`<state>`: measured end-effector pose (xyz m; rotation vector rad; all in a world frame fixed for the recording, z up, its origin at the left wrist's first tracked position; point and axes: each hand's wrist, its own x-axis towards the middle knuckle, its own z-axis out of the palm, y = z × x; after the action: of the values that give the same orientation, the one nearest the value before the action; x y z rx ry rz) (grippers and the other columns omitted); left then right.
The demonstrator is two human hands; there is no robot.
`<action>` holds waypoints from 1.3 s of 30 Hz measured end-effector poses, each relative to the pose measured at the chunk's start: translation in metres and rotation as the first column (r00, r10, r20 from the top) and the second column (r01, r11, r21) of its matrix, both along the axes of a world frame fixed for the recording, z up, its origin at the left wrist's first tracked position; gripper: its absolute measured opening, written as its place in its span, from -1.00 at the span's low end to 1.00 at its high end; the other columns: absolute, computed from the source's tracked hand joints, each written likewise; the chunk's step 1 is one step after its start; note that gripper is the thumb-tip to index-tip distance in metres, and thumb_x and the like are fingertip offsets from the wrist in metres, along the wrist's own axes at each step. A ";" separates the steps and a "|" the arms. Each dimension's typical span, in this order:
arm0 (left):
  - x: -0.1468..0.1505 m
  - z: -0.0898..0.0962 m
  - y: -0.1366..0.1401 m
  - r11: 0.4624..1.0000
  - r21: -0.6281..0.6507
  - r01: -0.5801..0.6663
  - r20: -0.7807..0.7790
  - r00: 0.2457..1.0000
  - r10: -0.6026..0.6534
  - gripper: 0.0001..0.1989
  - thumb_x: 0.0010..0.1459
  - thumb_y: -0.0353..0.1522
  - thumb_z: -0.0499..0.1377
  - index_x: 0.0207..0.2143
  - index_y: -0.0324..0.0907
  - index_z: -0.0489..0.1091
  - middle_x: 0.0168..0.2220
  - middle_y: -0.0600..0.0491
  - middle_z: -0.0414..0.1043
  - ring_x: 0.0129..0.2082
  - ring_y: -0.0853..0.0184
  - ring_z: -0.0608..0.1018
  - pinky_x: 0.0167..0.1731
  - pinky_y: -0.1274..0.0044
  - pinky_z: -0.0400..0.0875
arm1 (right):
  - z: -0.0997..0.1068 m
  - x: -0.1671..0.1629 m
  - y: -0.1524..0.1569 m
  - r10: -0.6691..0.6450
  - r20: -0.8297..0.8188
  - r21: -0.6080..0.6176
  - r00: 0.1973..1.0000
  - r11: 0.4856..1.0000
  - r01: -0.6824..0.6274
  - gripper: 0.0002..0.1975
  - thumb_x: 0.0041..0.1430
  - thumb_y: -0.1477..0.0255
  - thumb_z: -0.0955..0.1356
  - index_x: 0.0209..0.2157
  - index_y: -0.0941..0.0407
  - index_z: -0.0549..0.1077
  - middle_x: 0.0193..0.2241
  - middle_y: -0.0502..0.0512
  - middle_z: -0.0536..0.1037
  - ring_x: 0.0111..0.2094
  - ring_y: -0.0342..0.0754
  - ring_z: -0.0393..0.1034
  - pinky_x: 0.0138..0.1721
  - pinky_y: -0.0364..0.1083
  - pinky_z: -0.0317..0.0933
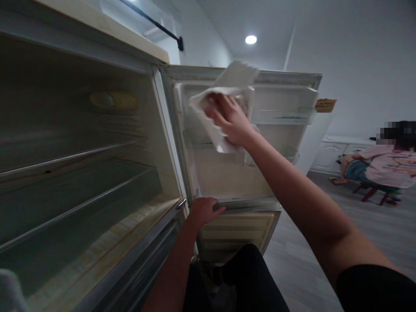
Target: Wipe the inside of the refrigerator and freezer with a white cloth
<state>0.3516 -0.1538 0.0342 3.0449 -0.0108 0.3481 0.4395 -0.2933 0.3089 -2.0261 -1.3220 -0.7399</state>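
Note:
My right hand (229,119) is raised at the upper part of the open refrigerator door (224,173), its fingers closed on a white cloth (237,76) with zigzag edges. Motion blurs the hand and cloth slightly. The cloth lies against or just in front of the door's clear shelf bins; I cannot tell which. Lower down, my left hand (203,211) grips the bottom edge of this door near the hinge side, thumb pointing right. Its other fingertips are partly hidden.
To the left is the refrigerator compartment with glass shelves (81,186) and a yellowish light cover (113,100). A lower door (240,229) also hangs open by my knees (250,268). Across the room a person (390,164) sits on a low stool (373,190) near white cabinets (328,156).

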 end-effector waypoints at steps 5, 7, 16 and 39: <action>0.001 -0.001 -0.001 1.000 0.008 -0.001 0.008 1.000 0.001 -0.43 0.29 0.12 0.00 -0.15 -0.10 0.56 -0.20 -0.06 0.61 -0.16 0.12 0.61 -0.14 0.38 0.37 | 0.009 0.005 0.050 0.028 -0.195 -0.526 0.980 0.841 -0.129 -0.26 0.37 -0.11 0.15 -0.08 0.29 0.57 -0.04 0.32 0.55 0.01 0.14 0.43 0.12 0.05 0.24; 0.001 0.000 -0.001 1.000 0.008 -0.003 0.003 1.000 0.003 -0.45 0.30 0.10 0.01 -0.15 -0.10 0.56 -0.21 -0.06 0.61 -0.17 0.13 0.62 -0.15 0.39 0.37 | 0.010 0.003 0.057 0.041 -0.220 -0.552 0.975 0.818 -0.159 -0.21 0.35 -0.16 0.11 -0.09 0.27 0.57 -0.01 0.31 0.54 0.01 0.10 0.43 0.09 0.01 0.25; 0.000 0.001 -0.001 1.000 0.015 0.012 0.022 1.000 -0.012 -0.48 0.31 0.08 0.02 -0.18 -0.11 0.56 -0.22 -0.03 0.62 -0.19 0.13 0.63 -0.20 0.39 0.38 | 0.007 -0.001 0.052 0.034 -0.155 -0.552 0.987 0.826 -0.115 -0.29 0.26 -0.16 0.26 -0.08 0.24 0.57 -0.05 0.30 0.56 -0.13 0.04 0.45 -0.08 -0.06 0.28; 0.000 -0.002 0.001 1.000 -0.009 0.016 0.017 1.000 -0.016 -0.50 0.24 0.09 0.10 -0.16 -0.10 0.56 -0.19 -0.06 0.61 -0.16 0.11 0.62 -0.14 0.37 0.40 | 0.006 0.003 0.055 0.048 -0.171 -0.556 0.984 0.820 -0.136 -0.25 0.20 -0.19 0.26 -0.06 0.23 0.55 -0.02 0.28 0.56 -0.15 0.02 0.44 -0.19 -0.08 0.21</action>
<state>0.3515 -0.1532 0.0318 3.0313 -0.0344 0.3720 0.4429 -0.2384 0.3154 -2.3859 -1.6770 -0.1354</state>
